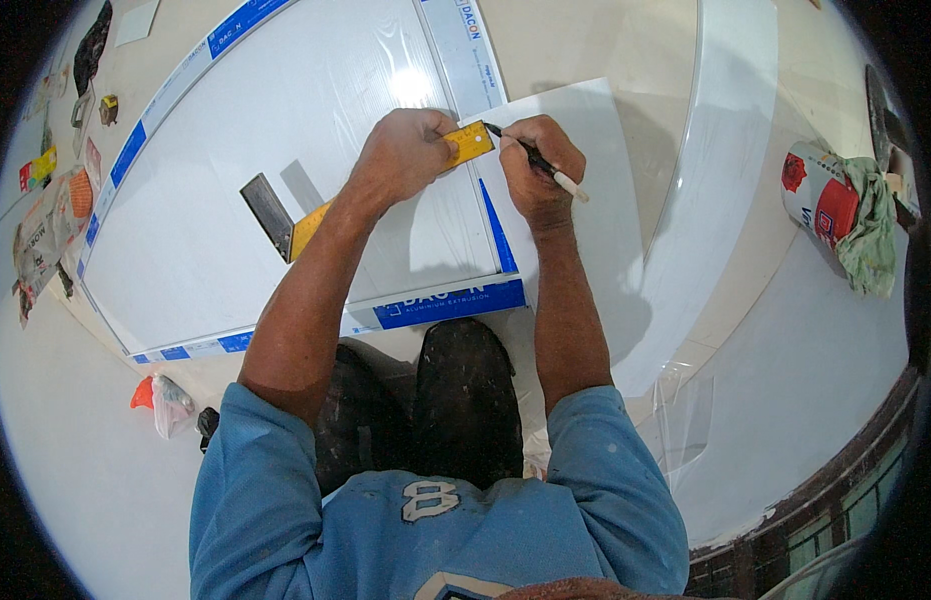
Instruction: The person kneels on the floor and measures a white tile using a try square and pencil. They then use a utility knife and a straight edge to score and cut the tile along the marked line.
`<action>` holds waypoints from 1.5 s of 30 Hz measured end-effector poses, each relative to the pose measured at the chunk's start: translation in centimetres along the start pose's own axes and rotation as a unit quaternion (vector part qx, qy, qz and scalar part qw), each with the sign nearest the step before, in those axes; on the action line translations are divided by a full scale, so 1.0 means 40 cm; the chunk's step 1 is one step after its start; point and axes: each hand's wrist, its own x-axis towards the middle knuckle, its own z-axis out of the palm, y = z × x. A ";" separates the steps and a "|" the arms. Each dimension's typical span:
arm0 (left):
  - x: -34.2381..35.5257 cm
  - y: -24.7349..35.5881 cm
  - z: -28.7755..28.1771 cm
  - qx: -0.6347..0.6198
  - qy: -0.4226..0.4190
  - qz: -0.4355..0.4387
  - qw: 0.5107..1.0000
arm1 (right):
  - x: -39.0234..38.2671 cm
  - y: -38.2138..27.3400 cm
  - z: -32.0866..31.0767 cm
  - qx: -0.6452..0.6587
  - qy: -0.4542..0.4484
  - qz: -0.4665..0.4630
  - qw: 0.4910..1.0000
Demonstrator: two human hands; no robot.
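Left hand (410, 150): fingers pinching the yellow-bladed square (473, 143) near the far end of its blade. Square lies slantwise across the white framed panel (210, 185); its dark stock sits lower left, on the panel, and the left forearm crosses over the blade between. Blade end reaches past the panel's right side, over the loose white sheet (595, 115).

Right hand (542, 170): fingers pressed together around a black marker (535, 157), pale end toward the wrist side, tip right at the blade's end. Cannot tell whether the tip touches.

Panel's frame carries blue-and-white film. Person's dark-trousered knees (465, 390) at its near edge. Farther right, a long white strip (733, 120), then a printed can (807, 195) with green cloth (870, 230) draped over it. Tape measure (108, 110) on the far left.
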 end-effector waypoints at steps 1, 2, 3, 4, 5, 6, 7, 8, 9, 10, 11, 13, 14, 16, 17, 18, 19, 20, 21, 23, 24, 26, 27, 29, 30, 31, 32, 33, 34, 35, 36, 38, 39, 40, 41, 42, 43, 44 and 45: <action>0.000 0.000 -0.001 -0.004 -0.001 -0.003 1.000 | -0.001 0.002 0.002 -0.002 0.001 -0.002 1.000; 0.000 0.000 -0.001 -0.008 -0.002 -0.005 1.000 | -0.001 0.004 0.003 -0.004 0.003 -0.003 1.000; 0.000 0.000 0.000 -0.015 -0.002 -0.008 1.000 | -0.002 0.005 0.004 -0.007 0.004 -0.006 1.000; 0.000 -0.001 0.000 -0.021 -0.002 -0.011 1.000 | -0.002 0.007 0.005 -0.010 0.006 -0.008 1.000; 0.000 -0.001 0.001 -0.026 -0.002 -0.015 1.000 | -0.002 0.007 0.005 -0.015 0.005 -0.008 1.000; 0.001 -0.002 0.002 -0.027 -0.003 -0.014 1.000 | -0.001 0.007 0.006 -0.009 0.007 -0.008 1.000; 0.001 -0.002 0.002 -0.026 -0.004 -0.015 1.000 | -0.001 0.007 0.006 -0.005 0.007 -0.005 1.000; 0.001 -0.003 0.002 -0.026 -0.005 -0.015 1.000 | 0.000 0.005 0.006 0.000 0.007 -0.002 1.000; 0.001 -0.003 0.001 -0.023 -0.003 -0.013 1.000 | 0.001 0.005 0.007 0.003 0.008 -0.003 1.000; 0.001 -0.003 0.000 -0.021 -0.002 -0.011 1.000 | 0.002 0.003 0.007 0.006 0.010 -0.003 1.000; 0.001 -0.003 -0.001 -0.017 -0.005 -0.011 1.000 | 0.003 0.002 0.008 0.009 0.013 -0.001 1.000; 0.002 -0.002 -0.002 -0.014 -0.013 -0.010 1.000 | 0.003 0.001 0.008 0.009 0.012 -0.010 1.000; 0.003 -0.002 -0.003 -0.011 -0.016 -0.007 1.000 | 0.003 0.001 0.007 0.009 0.013 -0.013 1.000; 0.004 -0.003 0.000 -0.008 -0.009 -0.006 1.000 | 0.003 0.002 0.002 0.009 0.005 -0.009 1.000; 0.004 -0.004 0.002 -0.005 -0.005 -0.008 1.000 | 0.004 0.004 -0.001 0.008 0.002 -0.007 1.000; 0.004 -0.006 0.004 -0.013 -0.001 -0.008 1.000 | 0.003 0.003 -0.002 -0.002 -0.002 0.000 1.000; 0.005 -0.007 0.005 -0.018 0.003 -0.011 1.000 | 0.004 0.003 -0.002 -0.012 -0.006 0.007 1.000; 0.005 -0.008 0.006 -0.024 0.002 -0.014 1.000 | 0.003 0.000 -0.002 -0.022 -0.010 0.013 1.000; 0.005 -0.008 0.005 -0.011 0.005 -0.001 1.000 | 0.003 -0.003 0.000 -0.008 -0.004 0.006 1.000; 0.006 -0.008 0.002 0.017 0.007 0.024 1.000 | 0.000 -0.008 -0.007 0.016 0.013 0.013 1.000; 0.005 -0.007 0.001 0.012 -0.001 0.017 1.000 | -0.006 -0.012 -0.022 0.063 0.056 0.082 0.993; 0.004 -0.004 0.000 0.009 0.003 0.005 1.000 | -0.040 -0.025 -0.064 0.155 0.134 0.224 0.953; 0.001 -0.005 -0.001 0.001 0.008 0.014 1.000 | -0.038 -0.009 -0.106 0.026 0.171 0.166 0.971; -0.011 -0.012 0.000 -0.009 0.016 0.029 0.999 | -0.065 0.015 -0.225 -0.123 0.221 0.151 0.956; -0.020 -0.021 0.001 -0.029 0.009 0.028 0.999 | -0.101 0.014 -0.290 -0.203 0.209 0.145 0.946; -0.032 -0.032 0.002 -0.042 0.002 0.031 0.999 | -0.134 0.022 -0.338 -0.281 0.172 0.204 0.922; -0.044 -0.045 0.004 -0.053 -0.002 0.035 0.998 | -0.168 0.030 -0.373 -0.292 0.131 0.136 0.938; -0.058 -0.060 0.008 -0.054 -0.020 0.022 0.998 | -0.201 0.036 -0.403 -0.315 0.096 0.104 0.939; -0.074 -0.075 0.013 -0.054 -0.035 0.008 0.998 | -0.231 0.041 -0.419 -0.330 0.068 0.051 0.940; -0.089 -0.090 0.016 -0.048 -0.053 -0.013 0.997 | -0.254 0.047 -0.425 -0.351 0.052 0.074 0.932; -0.107 -0.106 0.019 -0.043 -0.054 -0.009 0.998 | -0.275 0.048 -0.425 -0.367 0.048 0.075 0.926; -0.147 -0.131 0.027 -0.026 -0.068 -0.019 0.997 | -0.298 0.048 -0.412 -0.375 0.050 0.073 0.923; -0.166 -0.143 0.026 0.002 -0.068 0.011 0.998 | -0.302 0.047 -0.400 -0.369 0.060 0.066 0.925; -0.182 -0.152 0.028 -0.005 -0.066 0.007 0.998 | -0.300 0.047 -0.390 -0.356 0.069 0.074 0.929; -0.202 -0.161 0.030 -0.009 -0.065 -0.001 0.998 | -0.297 0.045 -0.383 -0.337 0.064 0.079 0.936; -0.218 -0.168 0.030 -0.011 -0.067 -0.007 0.998 | -0.293 0.041 -0.377 -0.312 0.059 0.099 0.943; -0.229 -0.172 0.030 -0.013 -0.069 -0.016 0.997 | -0.283 0.039 -0.372 -0.287 0.056 0.115 0.949; -0.242 -0.177 0.027 -0.018 -0.063 -0.014 0.998 | -0.277 0.032 -0.371 -0.262 0.045 0.131 0.955; -0.252 -0.181 0.026 -0.018 -0.066 -0.019 0.997 | -0.268 0.026 -0.369 -0.237 0.036 0.147 0.960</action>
